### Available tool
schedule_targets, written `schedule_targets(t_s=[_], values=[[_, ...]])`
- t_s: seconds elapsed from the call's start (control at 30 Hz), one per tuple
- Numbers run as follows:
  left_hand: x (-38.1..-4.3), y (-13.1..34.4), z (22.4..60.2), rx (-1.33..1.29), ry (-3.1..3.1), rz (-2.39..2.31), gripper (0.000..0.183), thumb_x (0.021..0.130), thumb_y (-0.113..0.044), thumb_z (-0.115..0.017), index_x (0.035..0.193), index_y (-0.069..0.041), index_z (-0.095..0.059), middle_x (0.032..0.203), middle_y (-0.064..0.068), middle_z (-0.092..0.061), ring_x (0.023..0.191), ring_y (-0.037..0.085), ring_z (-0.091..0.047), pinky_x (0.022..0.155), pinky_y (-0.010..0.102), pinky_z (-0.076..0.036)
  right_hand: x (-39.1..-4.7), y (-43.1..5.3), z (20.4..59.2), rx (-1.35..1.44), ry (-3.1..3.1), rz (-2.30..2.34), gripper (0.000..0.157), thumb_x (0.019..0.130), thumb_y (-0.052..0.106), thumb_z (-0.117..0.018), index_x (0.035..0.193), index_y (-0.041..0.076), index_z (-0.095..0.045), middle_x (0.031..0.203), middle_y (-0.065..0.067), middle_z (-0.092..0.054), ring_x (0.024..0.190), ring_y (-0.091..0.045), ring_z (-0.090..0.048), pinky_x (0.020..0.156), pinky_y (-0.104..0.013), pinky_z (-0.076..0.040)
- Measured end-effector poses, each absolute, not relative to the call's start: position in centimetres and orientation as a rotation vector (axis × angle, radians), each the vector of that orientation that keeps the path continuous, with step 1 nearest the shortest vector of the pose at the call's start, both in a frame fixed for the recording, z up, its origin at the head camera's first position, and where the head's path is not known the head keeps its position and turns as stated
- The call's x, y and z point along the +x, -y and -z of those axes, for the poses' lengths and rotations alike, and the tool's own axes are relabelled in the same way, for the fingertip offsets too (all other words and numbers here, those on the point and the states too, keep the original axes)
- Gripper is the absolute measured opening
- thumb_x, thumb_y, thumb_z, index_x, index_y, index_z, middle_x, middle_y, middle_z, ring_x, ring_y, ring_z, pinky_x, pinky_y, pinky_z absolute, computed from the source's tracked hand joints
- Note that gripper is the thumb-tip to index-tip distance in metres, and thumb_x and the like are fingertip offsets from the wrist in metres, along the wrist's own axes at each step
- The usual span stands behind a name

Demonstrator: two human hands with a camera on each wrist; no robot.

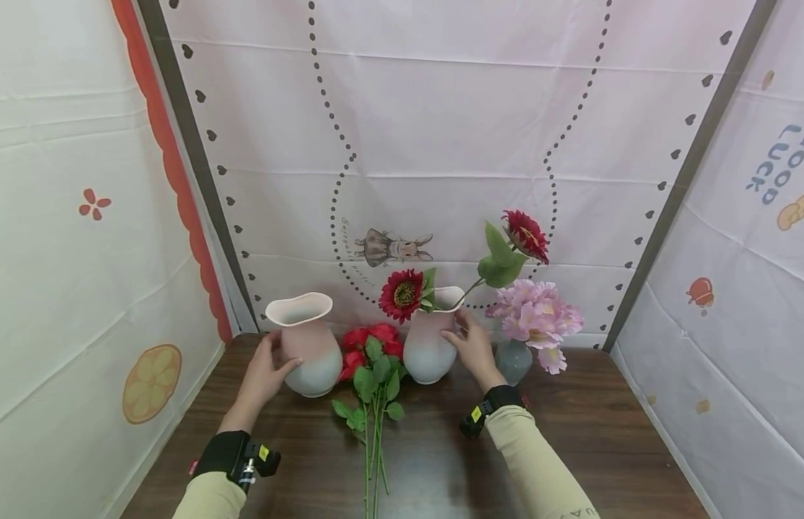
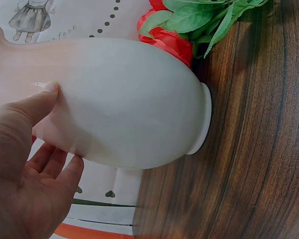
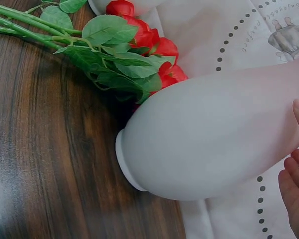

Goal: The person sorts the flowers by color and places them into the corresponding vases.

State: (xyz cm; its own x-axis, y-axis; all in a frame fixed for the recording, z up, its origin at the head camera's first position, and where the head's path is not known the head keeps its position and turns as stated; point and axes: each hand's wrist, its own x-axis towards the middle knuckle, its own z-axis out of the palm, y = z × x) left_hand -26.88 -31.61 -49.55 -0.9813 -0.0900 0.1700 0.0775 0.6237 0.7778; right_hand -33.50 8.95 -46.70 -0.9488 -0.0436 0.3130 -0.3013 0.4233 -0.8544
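My left hand (image 1: 264, 369) holds the left vase (image 1: 316, 360), pink above and pale blue-grey below, by its side. In the left wrist view the thumb (image 2: 42, 102) lies on the front and the fingers curl round the underside. A matching vase (image 1: 429, 349) stands to the right, with two dark red gerbera-like flowers (image 1: 402, 295) in it. Its neck is held by my right hand (image 1: 474, 349), thumb in front and fingers at the side. Only the fingertips show at the edge of the right wrist view. Both vases stand upright at the table's back.
Between the vases lies a bunch of red roses (image 1: 353, 365), its green stems (image 1: 373, 440) pointing toward me. Behind my right hand stands a small glass vase (image 1: 513, 360) of pink flowers (image 1: 538, 317). Printed cloth (image 1: 453, 130) walls in the wooden table (image 1: 440, 461) at the back and sides.
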Motion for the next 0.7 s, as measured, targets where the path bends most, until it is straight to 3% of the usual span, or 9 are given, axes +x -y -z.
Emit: schedule_targets(t_s=[0.7], values=[[-26.9, 31.4, 49.2, 0.030, 2.663, 1.275, 0.082, 0.095, -0.019, -0.068, 0.155, 0.002, -0.015, 0.156, 0.032, -0.026, 0.145, 0.048, -0.030, 0.118, 0.058, -0.038, -34.1, -8.2, 48.1, 0.262, 2.401, -1.514, 0.059, 0.088, 0.009, -0.075, 0.139, -0.003, -0.048, 0.137, -0.025, -0.054, 0.129, -0.040, -0.056, 0.108, -0.048, -0.052]])
